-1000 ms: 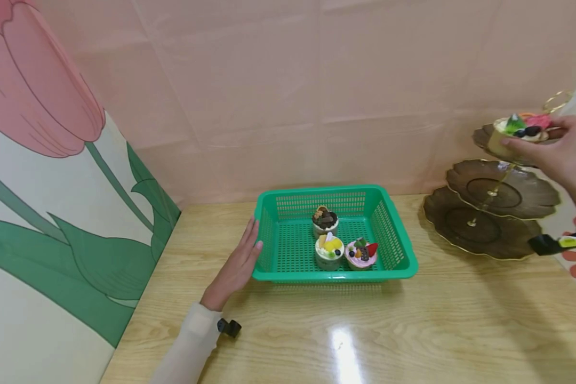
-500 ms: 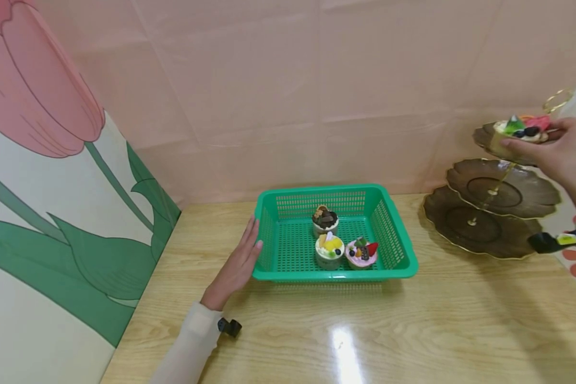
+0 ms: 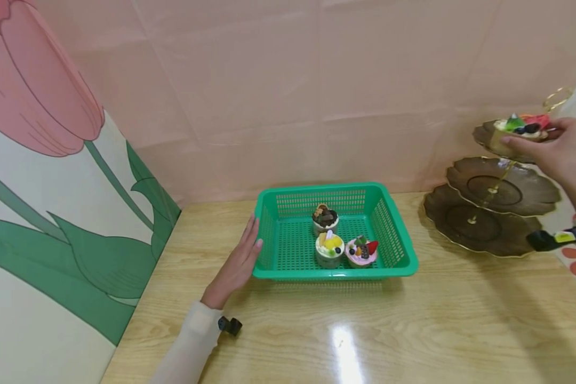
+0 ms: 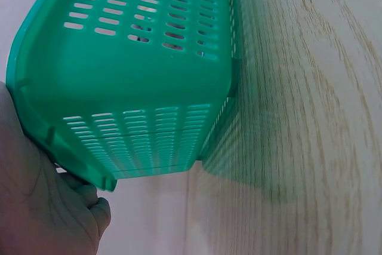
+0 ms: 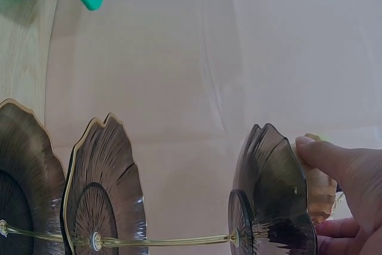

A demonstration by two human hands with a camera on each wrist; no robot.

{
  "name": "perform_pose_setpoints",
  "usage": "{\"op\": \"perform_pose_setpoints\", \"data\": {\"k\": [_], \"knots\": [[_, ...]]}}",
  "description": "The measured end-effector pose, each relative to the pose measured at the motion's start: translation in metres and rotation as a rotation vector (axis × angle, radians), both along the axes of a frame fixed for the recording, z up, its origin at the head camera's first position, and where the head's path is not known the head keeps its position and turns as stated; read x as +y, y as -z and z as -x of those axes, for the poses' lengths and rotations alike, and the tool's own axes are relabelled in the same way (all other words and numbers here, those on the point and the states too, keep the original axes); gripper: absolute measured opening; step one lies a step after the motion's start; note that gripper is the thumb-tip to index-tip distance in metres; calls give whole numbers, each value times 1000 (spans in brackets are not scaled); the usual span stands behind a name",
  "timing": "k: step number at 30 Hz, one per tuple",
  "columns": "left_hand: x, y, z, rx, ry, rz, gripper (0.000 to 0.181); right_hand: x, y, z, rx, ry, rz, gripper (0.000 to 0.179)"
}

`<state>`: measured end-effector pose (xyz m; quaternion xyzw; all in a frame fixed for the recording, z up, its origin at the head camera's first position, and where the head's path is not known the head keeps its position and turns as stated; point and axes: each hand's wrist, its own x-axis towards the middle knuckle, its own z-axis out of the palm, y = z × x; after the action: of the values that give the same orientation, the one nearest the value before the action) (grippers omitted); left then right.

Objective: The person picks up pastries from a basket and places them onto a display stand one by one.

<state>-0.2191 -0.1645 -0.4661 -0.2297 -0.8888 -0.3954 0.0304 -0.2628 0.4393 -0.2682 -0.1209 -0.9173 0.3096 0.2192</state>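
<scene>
Change over the last second: very slight. The right hand and the fruit cake stay at the top plate of the tiered stand, by the surface's right back corner. Thumb and fingers pinch the cake's cup from opposite sides. Contact between cup and plate: cannot be told for certain.

Left hand: unchanged, fingers straight and together along the basket's left rim; probably steadying it. Basket stands near the surface's back edge. In it, also unmoved: chocolate cake, yellow-topped cake and pink cake, the last two along the front wall.

Reading: the near-stillness suggests careful seating; with the pinch unreleased, this placement counts as unfinished.
</scene>
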Motion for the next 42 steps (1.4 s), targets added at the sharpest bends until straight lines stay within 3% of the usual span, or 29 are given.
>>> {"op": "perform_pose_setpoints", "data": {"k": [2, 8, 13, 21, 24, 30, 37, 42], "knots": [[0, 0, 1, 1, 4, -3, 58, 0, 1, 1, 12, -3, 2, 70], [-1, 1, 1, -9, -1, -7, 58, 1, 3, 1, 54, -15, 81, 35], [1, 0, 1, -4, 5, -17, 59, 1, 2, 0, 76, -28, 145, 40], [1, -1, 0, -9, 7, -16, 60, 1, 3, -3, 39, -37, 112, 35], [1, 0, 0, -4, 2, -17, 58, 1, 4, -6, 46, -41, 109, 37], [3, -1, -1, 0, 5, -20, 59, -2, 9, -16, 42, 12, 51, 86], [3, -4, -2, -4, 3, -21, 60, -13, 13, -30, 63, 43, 60, 85], [3, -4, -3, -22, -2, -16, 60, -28, 15, -39, 82, 61, 1, 78]]}}
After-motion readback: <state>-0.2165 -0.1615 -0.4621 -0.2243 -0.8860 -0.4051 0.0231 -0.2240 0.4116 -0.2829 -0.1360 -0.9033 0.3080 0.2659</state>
